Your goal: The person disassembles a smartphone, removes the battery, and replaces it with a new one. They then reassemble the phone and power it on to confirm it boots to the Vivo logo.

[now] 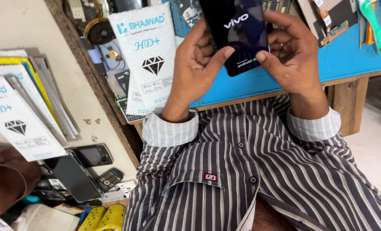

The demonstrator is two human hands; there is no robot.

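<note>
Because the smartphone [238, 34] is lit with a start-up logo on a dark screen, it is held face up and tilted toward the head camera, above the blue work mat [349, 55] at the bench edge rather than laid on it. It is gripped from both sides: the left hand [197, 68] is wrapped round the left edge, thumb laid across the lower screen corner; the right hand [291, 55] is closed on the right edge, thumb tip pressed near the bottom rim, a ring seen on one finger. Both hands are thus narrow and clamped on the phone, probably so the glass is kept steady and viewable. White screen-protector packets [149, 55] with a diamond mark are stacked upright-leaning just left of the hands, apparently kept within reach; more of the same packets [14, 119] are fanned on the beige surface at far left. Below those, an old slider phone [94, 155], a loose dark display panel [72, 175] and a small keypad handset [110, 177] are lying together, apart from the work zone. A green-handled tool [372, 25] and flex-cable parts [331, 25] are parked at the mat's far right. The striped shirt [250, 171] fills the foreground; cuffs are pulled close to the bench edge.
</note>
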